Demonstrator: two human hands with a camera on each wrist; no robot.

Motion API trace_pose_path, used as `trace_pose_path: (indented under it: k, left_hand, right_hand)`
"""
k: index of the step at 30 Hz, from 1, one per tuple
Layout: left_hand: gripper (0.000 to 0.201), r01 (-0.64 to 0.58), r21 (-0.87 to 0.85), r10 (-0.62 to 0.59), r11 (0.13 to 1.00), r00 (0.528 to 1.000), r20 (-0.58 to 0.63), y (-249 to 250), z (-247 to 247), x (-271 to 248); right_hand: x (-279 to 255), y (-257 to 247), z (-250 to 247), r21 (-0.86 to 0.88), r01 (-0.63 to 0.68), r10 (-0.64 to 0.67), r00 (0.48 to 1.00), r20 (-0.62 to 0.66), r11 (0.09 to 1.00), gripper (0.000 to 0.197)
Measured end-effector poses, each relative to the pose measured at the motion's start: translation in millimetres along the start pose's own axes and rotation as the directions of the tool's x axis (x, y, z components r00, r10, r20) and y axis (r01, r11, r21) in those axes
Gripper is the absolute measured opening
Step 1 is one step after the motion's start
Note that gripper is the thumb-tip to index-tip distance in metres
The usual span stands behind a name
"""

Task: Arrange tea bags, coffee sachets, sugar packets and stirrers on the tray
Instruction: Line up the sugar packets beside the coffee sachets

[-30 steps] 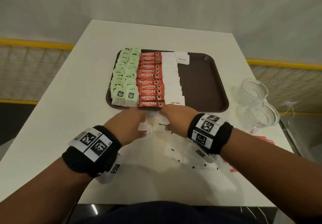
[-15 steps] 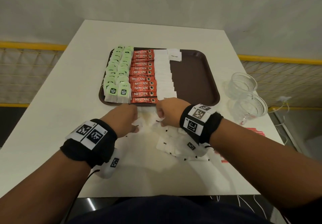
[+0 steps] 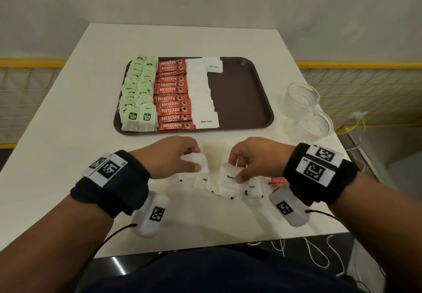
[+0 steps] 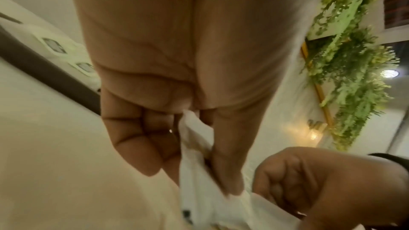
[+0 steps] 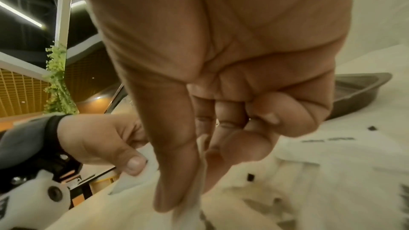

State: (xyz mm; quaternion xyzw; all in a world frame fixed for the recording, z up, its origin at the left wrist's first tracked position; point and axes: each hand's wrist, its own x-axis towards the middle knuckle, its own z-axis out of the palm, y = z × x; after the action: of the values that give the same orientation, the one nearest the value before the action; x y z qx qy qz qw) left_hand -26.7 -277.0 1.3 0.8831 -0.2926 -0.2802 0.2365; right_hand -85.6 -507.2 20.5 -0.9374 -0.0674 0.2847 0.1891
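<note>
White worktop, 2 clear plastic cups lying near its right edge, yellow mesh railing behind worktop

One dark brown rectangular plastic tray bearing two columns of green-tagged tea bags, eleven red Nescafé coffee sachets and two columns of white paper sugar packets; right of the tray, two clear plastic cups.
</note>
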Motion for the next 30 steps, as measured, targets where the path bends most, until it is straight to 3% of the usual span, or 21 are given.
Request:
trace_pose_path:
  k: [5,12,18,27,30]
  left_hand:
    - [0.022,-0.055,0.138,0.04,0.989,0.993,0.111,20,22,12]
    - [0.036,-0.033,0.226,0.021,0.974,0.998,0.056,24,27,13]
    - [0.063,0.008,0.244,-0.021,0.97,0.998,0.051,24,34,13]
    - [0.045,0.058,0.259,-0.08,0.964,0.994,0.075,18,36,15]
    - [0.049,0.064,0.279,-0.088,0.958,0.994,0.072,17,36,14]
  right_hand:
    - [-4,6,15,-0.087,-0.04,0.036,0.998,-0.051,0.995,0.041]
    - [-8,2,28,-0.178,-0.022,0.009,0.997,-0.072,0.984,0.029]
    - [-10,-2,34,-0.163,-0.025,0.013,0.997,-0.075,0.986,0.038]
    - [-9,-2,38,-0.071,-0.051,0.041,0.99,-0.135,0.996,0.031]
    - [-9,-2,41,-0.036,-0.044,0.037,0.986,-0.161,0.998,0.029]
